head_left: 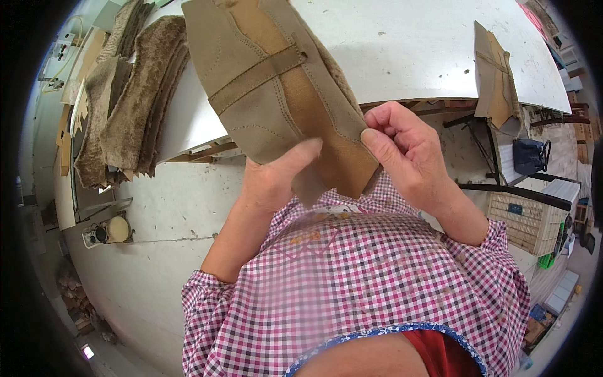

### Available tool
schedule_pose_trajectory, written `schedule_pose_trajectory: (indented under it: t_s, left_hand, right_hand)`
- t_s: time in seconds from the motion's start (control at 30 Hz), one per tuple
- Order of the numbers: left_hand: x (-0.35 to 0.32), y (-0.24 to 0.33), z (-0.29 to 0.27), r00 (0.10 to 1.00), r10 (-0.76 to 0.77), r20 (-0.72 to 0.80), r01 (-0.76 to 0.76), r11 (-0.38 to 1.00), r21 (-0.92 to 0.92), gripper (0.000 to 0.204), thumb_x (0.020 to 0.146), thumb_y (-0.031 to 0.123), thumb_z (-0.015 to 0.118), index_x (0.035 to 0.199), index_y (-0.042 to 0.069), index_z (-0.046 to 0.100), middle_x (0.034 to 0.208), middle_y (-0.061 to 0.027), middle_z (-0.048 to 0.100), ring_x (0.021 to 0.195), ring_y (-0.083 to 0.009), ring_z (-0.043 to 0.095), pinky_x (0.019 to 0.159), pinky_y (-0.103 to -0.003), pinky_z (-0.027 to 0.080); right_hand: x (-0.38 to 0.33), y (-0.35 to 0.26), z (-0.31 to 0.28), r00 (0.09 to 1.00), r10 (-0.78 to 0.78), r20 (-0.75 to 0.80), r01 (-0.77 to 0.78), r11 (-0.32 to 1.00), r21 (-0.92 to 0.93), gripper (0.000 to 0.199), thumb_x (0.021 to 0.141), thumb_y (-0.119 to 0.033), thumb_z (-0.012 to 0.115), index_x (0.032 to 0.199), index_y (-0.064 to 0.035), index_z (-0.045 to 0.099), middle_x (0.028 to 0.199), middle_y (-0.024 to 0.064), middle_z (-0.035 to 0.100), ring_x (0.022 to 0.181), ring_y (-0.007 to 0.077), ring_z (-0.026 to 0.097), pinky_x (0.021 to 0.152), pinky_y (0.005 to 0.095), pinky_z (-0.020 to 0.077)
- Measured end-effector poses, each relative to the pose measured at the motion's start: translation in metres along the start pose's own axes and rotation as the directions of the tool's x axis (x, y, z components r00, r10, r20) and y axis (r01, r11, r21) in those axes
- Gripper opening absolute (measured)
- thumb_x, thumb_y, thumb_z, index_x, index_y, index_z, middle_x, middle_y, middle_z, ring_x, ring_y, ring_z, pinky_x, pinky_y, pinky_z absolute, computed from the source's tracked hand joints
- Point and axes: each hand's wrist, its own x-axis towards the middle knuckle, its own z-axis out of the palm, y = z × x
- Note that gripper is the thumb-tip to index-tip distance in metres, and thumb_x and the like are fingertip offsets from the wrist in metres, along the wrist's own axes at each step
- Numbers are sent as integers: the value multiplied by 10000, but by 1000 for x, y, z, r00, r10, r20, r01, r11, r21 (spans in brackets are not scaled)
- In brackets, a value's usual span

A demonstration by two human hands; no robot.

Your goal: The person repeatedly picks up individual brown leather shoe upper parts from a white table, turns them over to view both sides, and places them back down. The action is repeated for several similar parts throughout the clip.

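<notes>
A brown suede boot upper [326, 107] hangs in front of me, slanting over the near table edge. It has a lighter tan middle panel, stitched seams and a narrow strap [257, 78] across it. Fuzzy lining shows along its right edge. My left hand [273, 176] grips the lower left side, thumb across the front and slightly blurred, the other fingers hidden behind. Lower on the right edge, my right hand [408, 151] pinches the material between thumb and curled fingers.
A white table [402, 47] spans the far side. Stacked fleecy brown pieces [141, 94] overhang its left edge. Another boot upper [493, 81] hangs over the right edge. Below it are a dark blue bag [531, 155] and a cream plastic crate [524, 217].
</notes>
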Motion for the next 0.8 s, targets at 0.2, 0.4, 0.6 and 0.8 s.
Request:
schedule_pose_trajectory:
  t_s: [0.2, 0.4, 0.6, 0.8]
  left_hand:
    - [7, -4, 0, 989, 132, -66, -134, 991, -20, 269, 838, 52, 685, 1086, -16, 608, 1043, -90, 642, 900, -191, 623, 789, -321, 513]
    - [0, 0, 8, 990, 122, -67, -120, 992, 24, 374, 876, -10, 603, 1238, -25, 511, 1185, -130, 588, 1065, -238, 585, 915, -369, 495]
    - [4, -1, 5, 986, 142, -93, -135, 988, 79, 294, 848, 92, 692, 1103, -24, 600, 1022, -86, 647, 893, -181, 622, 771, -304, 511]
    - [-3, 3, 19, 971, 198, -136, -166, 962, 216, 264, 852, 100, 690, 1074, -22, 618, 972, -80, 659, 864, -167, 622, 755, -290, 507]
  right_hand:
    - [4, 8, -1, 965, -264, -7, 250, 920, -301, 127, 910, -66, 607, 988, 34, 608, 814, 49, 625, 700, 75, 575, 606, 211, 477]
    - [2, -6, -1, 992, 112, 65, -114, 993, 29, 119, 890, -64, 620, 944, 41, 613, 690, 66, 600, 628, 99, 601, 552, 237, 489]
    - [8, 9, 2, 979, -187, -74, 175, 974, -146, 160, 831, -79, 688, 917, 43, 630, 738, 111, 629, 626, 162, 619, 545, 262, 493]
    - [20, 3, 6, 793, -601, -99, 452, 690, -565, 230, 776, -102, 747, 934, 35, 651, 801, 132, 643, 649, 237, 626, 581, 276, 505]
